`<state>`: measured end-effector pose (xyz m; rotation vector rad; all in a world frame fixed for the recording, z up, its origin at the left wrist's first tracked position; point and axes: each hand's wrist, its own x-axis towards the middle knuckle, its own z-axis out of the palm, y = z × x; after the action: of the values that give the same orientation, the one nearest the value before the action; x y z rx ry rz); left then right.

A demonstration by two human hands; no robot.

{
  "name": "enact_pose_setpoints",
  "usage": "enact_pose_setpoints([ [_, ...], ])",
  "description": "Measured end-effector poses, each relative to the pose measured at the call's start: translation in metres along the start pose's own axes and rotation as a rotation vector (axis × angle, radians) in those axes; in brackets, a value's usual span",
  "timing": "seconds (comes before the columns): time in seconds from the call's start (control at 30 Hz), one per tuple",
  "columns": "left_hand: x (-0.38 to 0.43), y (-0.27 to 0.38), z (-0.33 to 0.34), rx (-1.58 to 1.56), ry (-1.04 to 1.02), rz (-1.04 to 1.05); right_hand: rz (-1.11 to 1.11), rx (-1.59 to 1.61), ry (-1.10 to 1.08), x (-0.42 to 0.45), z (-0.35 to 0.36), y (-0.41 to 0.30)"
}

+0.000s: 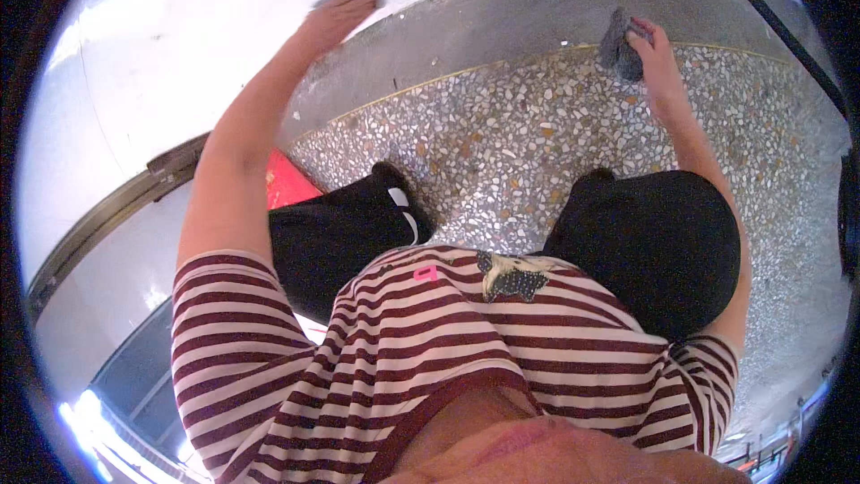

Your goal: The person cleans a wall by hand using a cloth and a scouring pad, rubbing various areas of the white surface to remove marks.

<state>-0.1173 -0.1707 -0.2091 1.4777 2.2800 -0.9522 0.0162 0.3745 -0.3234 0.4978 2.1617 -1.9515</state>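
My left hand [344,13] lies with its fingers together against the white wall [222,20], just above the grey band at its foot. A thin grey-green edge shows past the fingers; I cannot tell whether it is a pad under the hand or shadow. Over the border of the floor, my right hand [655,47] grips a crumpled dark grey cloth [613,47] between thumb and fingers. The cloth hangs by the grey cement band [484,20]; whether it touches the floor is unclear.
Speckled terrazzo floor [484,128] spreads between my bent knees, edged by a thin yellowish strip [430,83]. A red object [289,181] lies beside my left leg. At the upper right, a black cable or pole [772,27] slants across. A brownish ledge [101,215] runs along the left.
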Motion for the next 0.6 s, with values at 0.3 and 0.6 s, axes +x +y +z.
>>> enact_pose_setpoints([
  [0.3,-0.119,0.002,0.052,-0.041,-0.436,-0.311,0.119,-0.170,-0.374,0.045,0.031,-0.172],
  [0.6,-0.081,0.007,0.077,-0.865,-0.359,-0.303,0.115,-0.612,-0.493,0.051,0.117,-0.241],
])
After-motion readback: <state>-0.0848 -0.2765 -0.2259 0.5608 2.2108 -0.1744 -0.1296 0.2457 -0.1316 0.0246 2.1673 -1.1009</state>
